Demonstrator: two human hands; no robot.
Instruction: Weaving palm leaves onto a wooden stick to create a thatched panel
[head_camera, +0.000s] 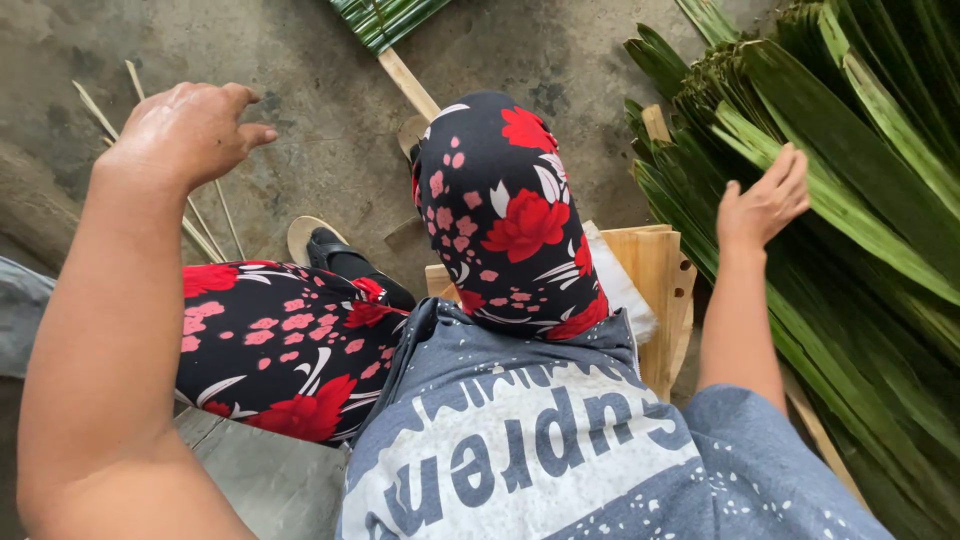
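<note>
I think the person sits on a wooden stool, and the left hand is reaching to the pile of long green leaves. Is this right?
Not quite: it is the right hand that reaches to the pile of long green leaves, open, fingers spread. The left hand hangs over the concrete floor, near some thin sticks. The head view shows this. The wooden stool is correct.

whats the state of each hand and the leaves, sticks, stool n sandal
left hand: raised over the floor, fingers loosely curled, holding nothing
right hand: open, resting on the leaf pile
green leaves: long, stacked in a pile
thin sticks: lying loose on the concrete
wooden stool: upright, sat on
sandal: worn on the foot
</note>
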